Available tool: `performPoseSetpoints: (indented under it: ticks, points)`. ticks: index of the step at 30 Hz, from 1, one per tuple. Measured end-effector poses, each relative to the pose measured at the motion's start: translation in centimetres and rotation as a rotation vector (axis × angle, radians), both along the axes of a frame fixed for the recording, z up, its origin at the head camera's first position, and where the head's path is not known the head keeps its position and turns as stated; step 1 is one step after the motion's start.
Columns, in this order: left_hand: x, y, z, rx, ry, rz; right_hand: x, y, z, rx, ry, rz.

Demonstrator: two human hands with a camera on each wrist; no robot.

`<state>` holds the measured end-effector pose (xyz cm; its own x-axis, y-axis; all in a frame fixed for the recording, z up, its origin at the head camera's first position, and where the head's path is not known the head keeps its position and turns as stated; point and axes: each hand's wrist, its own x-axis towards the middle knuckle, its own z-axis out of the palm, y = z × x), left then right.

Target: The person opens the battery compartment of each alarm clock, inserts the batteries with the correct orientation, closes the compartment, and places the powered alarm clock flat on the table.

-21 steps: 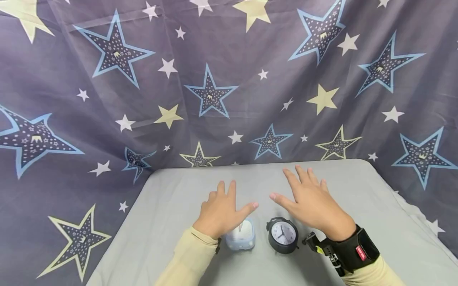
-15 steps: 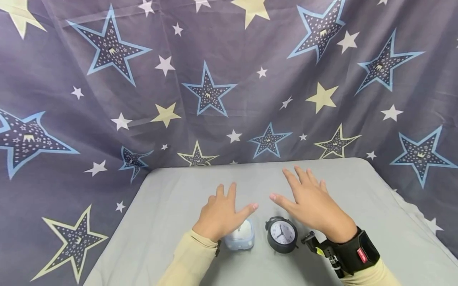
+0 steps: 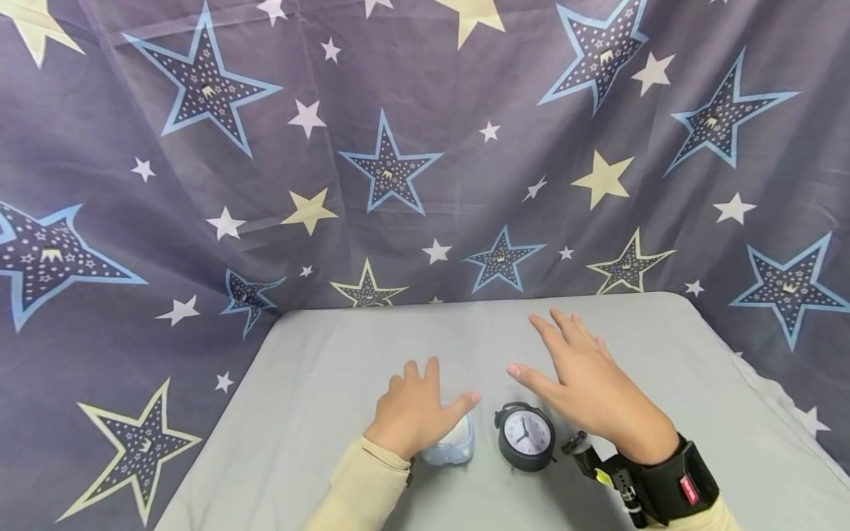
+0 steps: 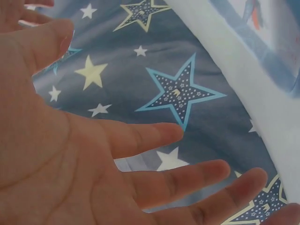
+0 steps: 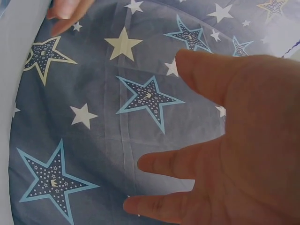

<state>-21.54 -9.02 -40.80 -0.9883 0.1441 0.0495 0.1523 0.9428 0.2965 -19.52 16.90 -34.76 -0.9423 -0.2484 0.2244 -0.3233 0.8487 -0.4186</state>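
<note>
My left hand (image 3: 412, 414) hovers with spread fingers over a small light blue, rounded-square object (image 3: 453, 450) with a white face, partly covering it from the head camera. In the left wrist view a corner of that blue object (image 4: 274, 58) shows at top right, apart from the palm (image 4: 61, 164). A black round alarm clock (image 3: 527, 439) with a white dial stands just to its right. Up and to the right of the clock, my right hand (image 3: 598, 387) is held in the air, fingers spread, holding nothing. Neither hand visibly grips anything.
A grey cloth covers the table (image 3: 319, 383). Behind it and along the sides hangs a dark curtain (image 3: 425, 243) printed with stars. My right wrist carries a black strap (image 3: 677, 483) with a small mount sticking out toward the alarm clock.
My left hand has sunk lower in the head view, over the light blue object. The right hand has shifted slightly to the right. Both objects stay in place.
</note>
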Motion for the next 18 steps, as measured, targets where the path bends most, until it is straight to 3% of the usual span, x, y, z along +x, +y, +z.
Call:
performPoseSetpoints:
  ticks: [18]
  points:
    - [0.1, 1.8, -2.2, -0.079, -0.006, -0.013, 0.5, 1.0, 0.2, -0.029, 0.025, 0.010]
